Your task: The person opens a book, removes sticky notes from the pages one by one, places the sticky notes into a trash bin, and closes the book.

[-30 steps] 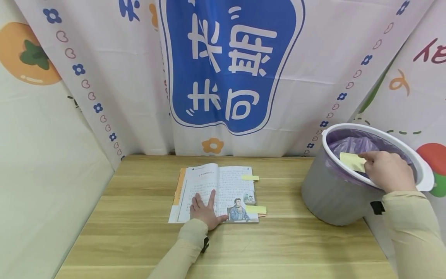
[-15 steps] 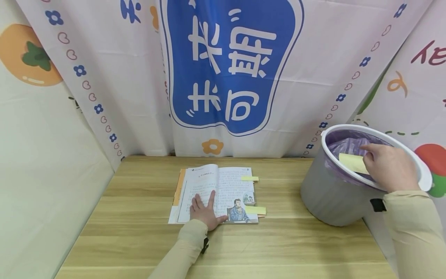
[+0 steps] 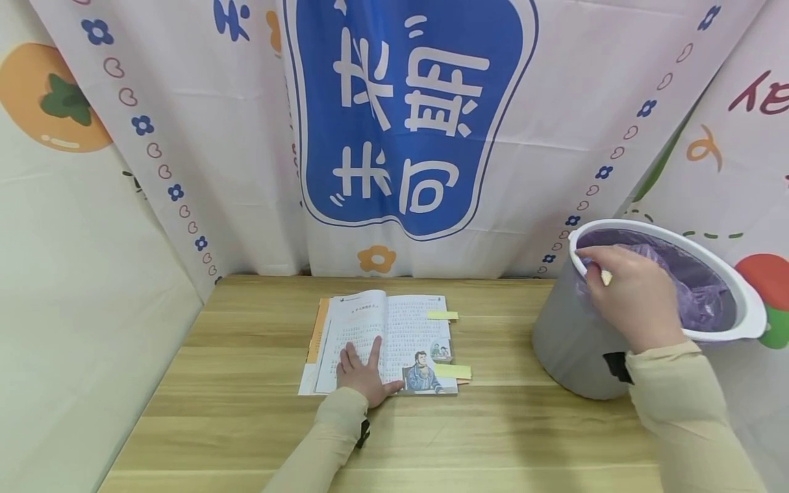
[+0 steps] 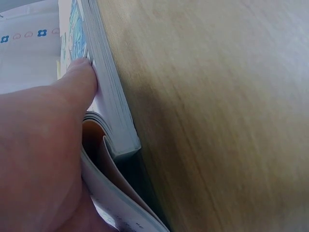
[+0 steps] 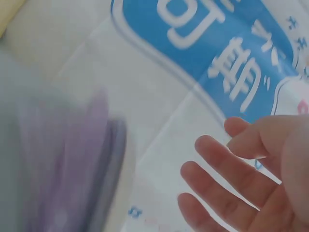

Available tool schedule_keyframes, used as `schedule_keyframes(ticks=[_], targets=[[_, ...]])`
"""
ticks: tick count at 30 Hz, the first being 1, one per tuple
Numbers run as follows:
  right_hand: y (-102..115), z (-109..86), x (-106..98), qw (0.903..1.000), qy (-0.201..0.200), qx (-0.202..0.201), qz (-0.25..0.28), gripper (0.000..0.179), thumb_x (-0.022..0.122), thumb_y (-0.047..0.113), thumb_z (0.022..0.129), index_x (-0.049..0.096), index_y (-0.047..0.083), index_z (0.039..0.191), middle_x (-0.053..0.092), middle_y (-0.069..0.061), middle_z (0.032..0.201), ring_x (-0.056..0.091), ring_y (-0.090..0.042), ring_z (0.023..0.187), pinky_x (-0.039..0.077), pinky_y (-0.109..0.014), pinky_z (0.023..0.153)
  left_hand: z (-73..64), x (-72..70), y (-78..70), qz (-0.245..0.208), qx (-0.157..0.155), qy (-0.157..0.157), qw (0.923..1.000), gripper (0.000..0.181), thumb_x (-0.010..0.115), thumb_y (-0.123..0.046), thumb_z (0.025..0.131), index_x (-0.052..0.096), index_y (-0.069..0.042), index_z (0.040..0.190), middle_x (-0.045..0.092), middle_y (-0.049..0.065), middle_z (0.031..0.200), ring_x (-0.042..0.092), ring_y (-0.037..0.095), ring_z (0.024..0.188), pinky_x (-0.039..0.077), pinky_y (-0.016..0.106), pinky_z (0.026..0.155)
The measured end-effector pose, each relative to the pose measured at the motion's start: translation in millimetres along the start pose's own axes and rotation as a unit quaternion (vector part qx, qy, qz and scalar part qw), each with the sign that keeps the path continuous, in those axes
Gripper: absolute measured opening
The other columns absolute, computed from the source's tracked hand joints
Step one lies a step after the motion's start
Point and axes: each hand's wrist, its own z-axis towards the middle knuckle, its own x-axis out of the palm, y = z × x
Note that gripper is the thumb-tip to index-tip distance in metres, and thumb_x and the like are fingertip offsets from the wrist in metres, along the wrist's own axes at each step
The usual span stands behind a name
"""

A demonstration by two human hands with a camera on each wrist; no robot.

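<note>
An open book (image 3: 409, 329) lies on the table, with yellow sticky notes (image 3: 453, 371) jutting from its right edge. My left hand (image 3: 362, 376) rests on the left page, fingers spread and thumb across the lower middle; in the left wrist view the thumb (image 4: 77, 82) presses near the thick page edges. My right hand (image 3: 637, 294) is over the near-left rim of the grey bin (image 3: 573, 349), which has a purple liner (image 3: 703, 308). A small pale bit shows by its thumb in the head view, while in the right wrist view the loosely bent fingers (image 5: 219, 193) hold nothing visible.
The bin with its white rim stands at the table's right side. Wood-grain table (image 3: 246, 438) surrounds the book. A white printed curtain (image 3: 259, 171) hangs behind the table's far edge, and more printed cloth covers both sides.
The right hand has moved left from over the bin's opening to its near rim. The yellow sticky note seen at its fingers earlier no longer shows. Left hand and book have stayed put.
</note>
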Motion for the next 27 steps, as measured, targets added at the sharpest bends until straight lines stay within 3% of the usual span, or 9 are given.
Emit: schedule_keyframes(ticks=[5,10,18,23,27], targets=[[20,-5.7,28,0.9985,0.002,-0.044,0.031,0.030,0.064,-0.009,0.080,0.074,0.005,0.104,0.073,-0.015,0.102,0.069,-0.036,0.085,0.054,-0.051,0.068,-3.8,-2.5,-1.1,-0.001,0.004,-0.005,1.0000,0.107,0.055,-0.078,0.082,0.005,-0.027,0.161,0.000,0.043,0.154,0.006,0.055,0.144,0.019,0.061,0.115],[32,-18.8,62,0.9974,0.036,-0.050,0.038,0.028,0.065,-0.008,0.080,0.075,0.006,0.102,0.074,-0.013,0.099,0.069,-0.033,0.079,0.055,-0.048,0.062,-6.8,-6.6,-3.3,0.000,0.003,0.003,1.0000,0.107,0.055,-0.077,0.082,0.003,-0.027,0.161,-0.001,0.042,0.154,0.005,0.054,0.144,0.018,0.060,0.116],[40,-52.4,115,0.9910,0.112,-0.031,0.067,0.025,0.065,-0.004,0.083,0.076,0.006,0.104,0.074,-0.012,0.103,0.071,-0.033,0.088,0.058,-0.048,0.071,-11.7,-16.7,-6.9,-0.003,0.008,0.001,1.0000,0.105,0.057,-0.074,0.083,0.007,-0.025,0.161,0.003,0.042,0.154,0.008,0.054,0.144,0.021,0.060,0.115],[44,-77.7,147,0.9834,0.163,-0.006,0.080,0.025,0.065,-0.004,0.084,0.077,0.007,0.104,0.074,-0.011,0.102,0.070,-0.029,0.080,0.057,-0.043,0.061,-12.9,-18.2,-8.0,-0.006,0.008,0.000,1.0000,0.105,0.058,-0.074,0.083,0.009,-0.024,0.161,0.004,0.042,0.154,0.009,0.054,0.143,0.021,0.061,0.114],[46,-98.1,170,0.9710,0.220,0.021,0.092,0.027,0.065,-0.003,0.087,0.076,0.007,0.109,0.073,-0.011,0.106,0.067,-0.021,0.069,0.053,-0.033,0.055,-13.3,-18.2,-8.5,-0.005,0.007,0.002,1.0000,0.104,0.058,-0.074,0.083,0.009,-0.024,0.161,0.004,0.041,0.154,0.009,0.054,0.144,0.021,0.061,0.115]])
